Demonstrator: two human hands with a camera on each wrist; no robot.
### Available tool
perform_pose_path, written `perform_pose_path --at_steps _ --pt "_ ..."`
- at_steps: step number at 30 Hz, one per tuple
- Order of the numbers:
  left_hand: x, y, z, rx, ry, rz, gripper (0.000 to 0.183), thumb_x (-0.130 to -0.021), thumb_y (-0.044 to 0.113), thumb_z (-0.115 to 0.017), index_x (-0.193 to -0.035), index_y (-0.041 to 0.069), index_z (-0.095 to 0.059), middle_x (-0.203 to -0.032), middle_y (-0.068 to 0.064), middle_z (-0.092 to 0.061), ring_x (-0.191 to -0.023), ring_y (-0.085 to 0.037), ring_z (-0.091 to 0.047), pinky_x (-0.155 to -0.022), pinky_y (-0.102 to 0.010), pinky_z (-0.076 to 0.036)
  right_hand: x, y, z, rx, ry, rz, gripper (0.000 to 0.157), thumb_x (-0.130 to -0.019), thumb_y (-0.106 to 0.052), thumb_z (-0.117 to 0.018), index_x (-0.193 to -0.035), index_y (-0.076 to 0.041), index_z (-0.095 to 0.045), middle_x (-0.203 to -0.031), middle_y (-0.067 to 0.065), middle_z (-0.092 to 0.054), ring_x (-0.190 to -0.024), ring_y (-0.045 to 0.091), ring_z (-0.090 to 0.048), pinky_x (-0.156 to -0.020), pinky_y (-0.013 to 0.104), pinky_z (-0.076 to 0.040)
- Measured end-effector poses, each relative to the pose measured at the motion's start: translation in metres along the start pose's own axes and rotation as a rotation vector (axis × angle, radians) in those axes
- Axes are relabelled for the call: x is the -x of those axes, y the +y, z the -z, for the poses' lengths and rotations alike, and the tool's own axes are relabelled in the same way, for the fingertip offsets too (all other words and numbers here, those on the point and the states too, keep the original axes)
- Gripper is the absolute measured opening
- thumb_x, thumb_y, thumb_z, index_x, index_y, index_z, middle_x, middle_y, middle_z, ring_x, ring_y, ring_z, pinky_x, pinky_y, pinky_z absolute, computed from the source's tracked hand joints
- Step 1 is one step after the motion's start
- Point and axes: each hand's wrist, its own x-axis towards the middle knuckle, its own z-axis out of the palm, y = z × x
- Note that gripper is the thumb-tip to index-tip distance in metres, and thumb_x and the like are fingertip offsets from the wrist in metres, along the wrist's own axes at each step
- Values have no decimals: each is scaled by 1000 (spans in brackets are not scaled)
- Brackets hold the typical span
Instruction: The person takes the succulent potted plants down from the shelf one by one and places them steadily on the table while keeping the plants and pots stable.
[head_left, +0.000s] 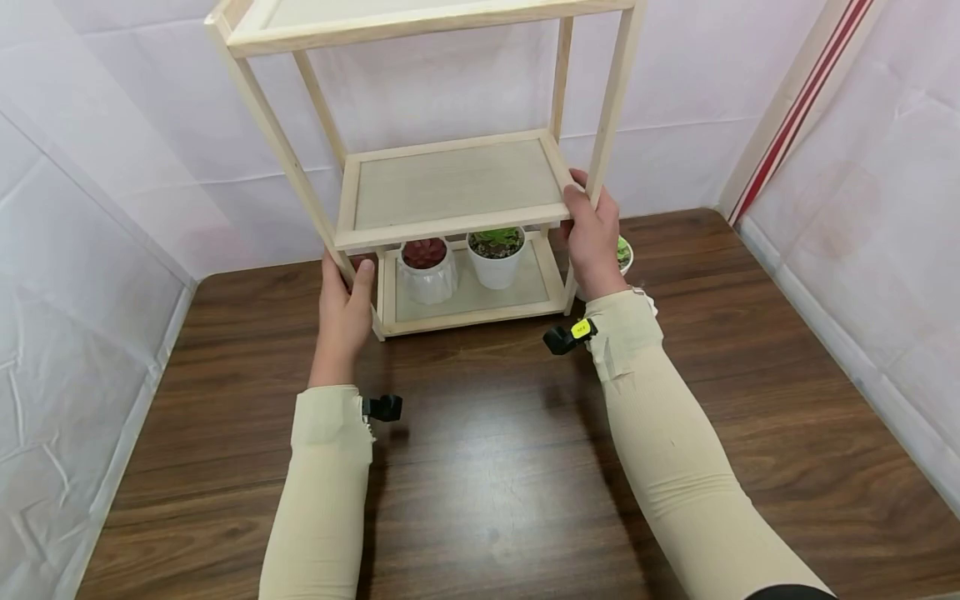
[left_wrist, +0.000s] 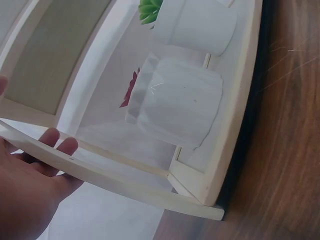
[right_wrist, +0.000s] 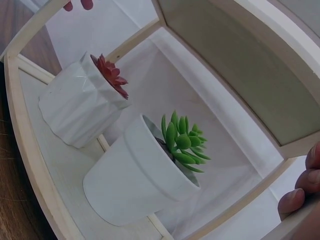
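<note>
A pale wooden three-tier shelf stands upright toward the back of the table. My left hand grips its front left post below the middle tier, and in the left wrist view the fingers curl round the wood. At the other side my right hand holds the right post where the middle tier meets it, thumb toward the board. On the bottom tier sit a white faceted pot with a red succulent and a smooth white pot with a green succulent.
Another white pot with a green plant stands on the brown wood-grain table, partly hidden behind my right hand. Pale cloth walls rise behind and at both sides. A red-striped strip runs up the right corner.
</note>
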Motion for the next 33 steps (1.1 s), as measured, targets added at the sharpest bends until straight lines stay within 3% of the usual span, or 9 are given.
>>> perform_pose_path --at_steps 7,13,17,20,29,33 --pt "8 0 0 10 -24 2 64 -95 33 -42 -147 26 -5 -147 -13 -25 -135 -24 -28 -108 -45 -28 1 -1 0 6 0 -3 32 -92 -30 -48 -121 -20 -56 -58 2 -46 -44 13 -36 -45 27 -32" --pt "10 -7 0 16 -26 -1 68 -93 41 -44 -146 31 -3 -151 -10 -19 -138 -20 -21 -110 -43 -26 0 0 -1 2 6 -5 32 -91 -29 -48 -121 -20 -57 -55 0 -45 -43 13 -36 -44 29 -33" --pt "13 -7 0 19 -35 -16 70 -94 36 -45 -147 29 0 -153 -8 -13 -139 -20 -19 -109 -44 -26 0 0 -1 -1 6 -9 33 -91 -30 -48 -122 -20 -56 -55 1 -45 -42 12 -35 -42 26 -32" --pt "19 2 2 24 -54 -19 72 -95 27 -46 -148 23 2 -153 -9 -7 -139 -23 -17 -109 -45 -25 0 0 -1 3 4 -7 34 -91 -30 -48 -123 -20 -55 -57 3 -45 -43 13 -36 -42 25 -31" --pt "27 6 4 34 -96 -47 76 -94 28 -48 -147 20 6 -154 -7 -2 -140 -25 -15 -108 -48 -26 -2 2 -1 28 31 5 34 -90 -30 -49 -121 -20 -57 -59 4 -45 -48 15 -38 -47 25 -34" --pt "31 6 5 25 -105 -14 78 -93 30 -49 -147 17 6 -154 -7 -4 -140 -25 -15 -109 -47 -24 -2 2 -1 31 35 9 33 -91 -30 -49 -121 -20 -57 -59 4 -46 -49 18 -38 -47 25 -34"
